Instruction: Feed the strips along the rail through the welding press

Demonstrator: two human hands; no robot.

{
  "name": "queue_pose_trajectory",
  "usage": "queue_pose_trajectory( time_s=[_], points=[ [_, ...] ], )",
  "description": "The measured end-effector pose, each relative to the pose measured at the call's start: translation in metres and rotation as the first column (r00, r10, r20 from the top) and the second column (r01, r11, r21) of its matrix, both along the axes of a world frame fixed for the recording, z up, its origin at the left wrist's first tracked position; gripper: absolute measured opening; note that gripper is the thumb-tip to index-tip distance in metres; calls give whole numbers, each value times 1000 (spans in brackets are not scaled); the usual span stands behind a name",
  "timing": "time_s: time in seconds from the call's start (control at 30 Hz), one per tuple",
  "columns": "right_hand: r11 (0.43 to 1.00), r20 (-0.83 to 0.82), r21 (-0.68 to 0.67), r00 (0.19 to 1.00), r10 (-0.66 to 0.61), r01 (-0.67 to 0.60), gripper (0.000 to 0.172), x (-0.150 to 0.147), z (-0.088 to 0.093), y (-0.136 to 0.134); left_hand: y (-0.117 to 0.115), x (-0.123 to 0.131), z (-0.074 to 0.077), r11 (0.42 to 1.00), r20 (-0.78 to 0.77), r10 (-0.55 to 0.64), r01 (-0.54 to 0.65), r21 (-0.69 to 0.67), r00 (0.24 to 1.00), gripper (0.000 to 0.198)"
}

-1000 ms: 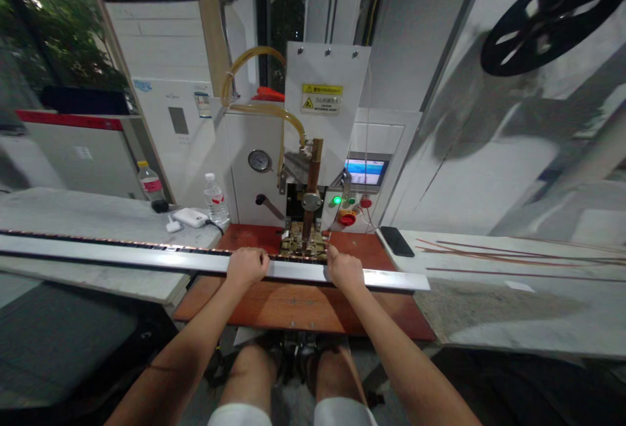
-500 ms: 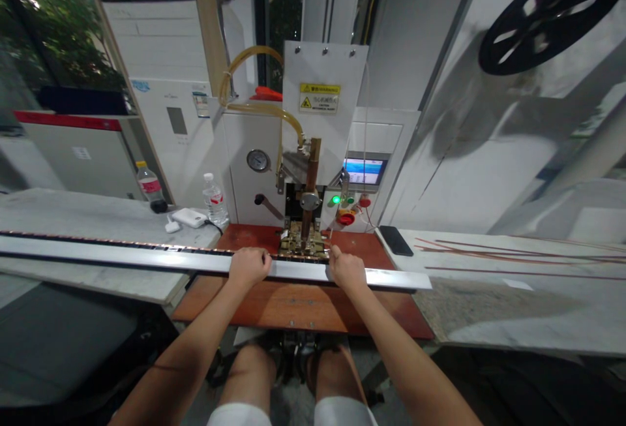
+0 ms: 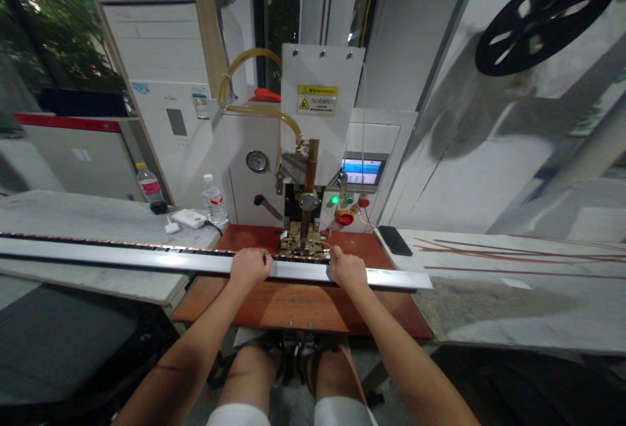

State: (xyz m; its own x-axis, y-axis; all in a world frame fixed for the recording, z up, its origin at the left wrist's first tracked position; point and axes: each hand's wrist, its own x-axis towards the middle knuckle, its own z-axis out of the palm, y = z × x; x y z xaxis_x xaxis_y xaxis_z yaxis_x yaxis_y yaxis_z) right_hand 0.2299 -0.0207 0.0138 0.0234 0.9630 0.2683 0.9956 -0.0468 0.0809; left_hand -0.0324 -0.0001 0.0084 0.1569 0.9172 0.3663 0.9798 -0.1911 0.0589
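Note:
A long silver metal bar point(image 3: 298, 271) lies across the front of a white press-like machine point(image 3: 320, 67), reaching far to the left. Along its back edge runs a dark strip with copper-coloured marks point(image 3: 161, 246). My left hand point(image 3: 250, 268) is closed over the bar, left of the brass-coloured fixture point(image 3: 298, 238). On the fixture's right side, my right hand point(image 3: 349, 271) also grips the bar, its thumb near the fixture. An upright copper-coloured electrode point(image 3: 308, 181) comes down onto the fixture; its exact contact with the strip is too small to tell.
A reddish-brown board point(image 3: 293, 308) lies under the bar. On the left table stand two bottles point(image 3: 214, 197) and a white charger point(image 3: 190, 218). To the right are a phone point(image 3: 395, 241) and several thin copper-coloured rods point(image 3: 469, 254). A black reel point(image 3: 542, 18) hangs upper right.
The bar and both hands have shifted very slightly to the right relative to the machine. Both hands keep their hold, and the view itself has moved a little.

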Motion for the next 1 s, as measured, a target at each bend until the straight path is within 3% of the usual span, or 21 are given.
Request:
queue_pose_trajectory(
  time_s=[1.0],
  points=[
    [1000,-24,-24,1000,6,-7,33,4,4,0,0,5,4,999,-5,2,-2,-43,1000,42]
  ],
)
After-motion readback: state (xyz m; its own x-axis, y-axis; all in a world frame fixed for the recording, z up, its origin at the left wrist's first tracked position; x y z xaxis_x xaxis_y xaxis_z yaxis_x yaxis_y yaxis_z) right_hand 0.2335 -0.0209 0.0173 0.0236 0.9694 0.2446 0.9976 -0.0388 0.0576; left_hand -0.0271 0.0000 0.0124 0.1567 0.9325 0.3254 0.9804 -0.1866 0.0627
